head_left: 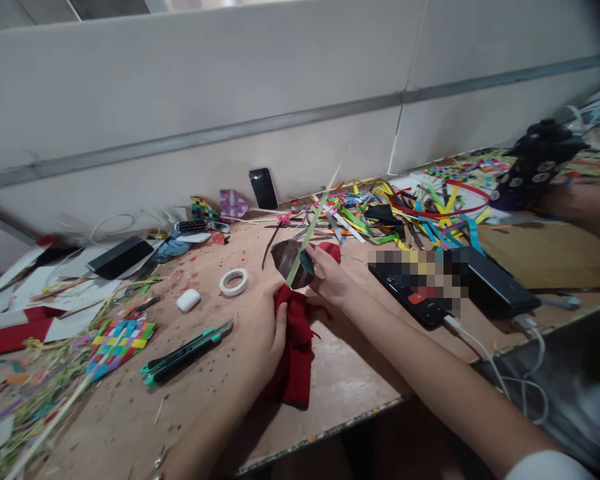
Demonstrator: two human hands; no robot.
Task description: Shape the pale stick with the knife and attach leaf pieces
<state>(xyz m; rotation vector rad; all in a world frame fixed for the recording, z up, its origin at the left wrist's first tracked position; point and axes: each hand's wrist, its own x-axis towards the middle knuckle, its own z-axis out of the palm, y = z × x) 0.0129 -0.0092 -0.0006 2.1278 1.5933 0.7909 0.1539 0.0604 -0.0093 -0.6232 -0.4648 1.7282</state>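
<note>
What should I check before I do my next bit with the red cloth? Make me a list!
1. Left hand holding the red cloth: ok.
2. Right hand holding the dark piece: ok.
3. Utility knife apart from both hands: ok, it lies on the table.
4. Its blade fully tucked in: cannot tell, the tip is blurry.
5. Tape roll lying flat: ok.
6. Coloured strips sorted: not ok, they're tangled in a heap.
</note>
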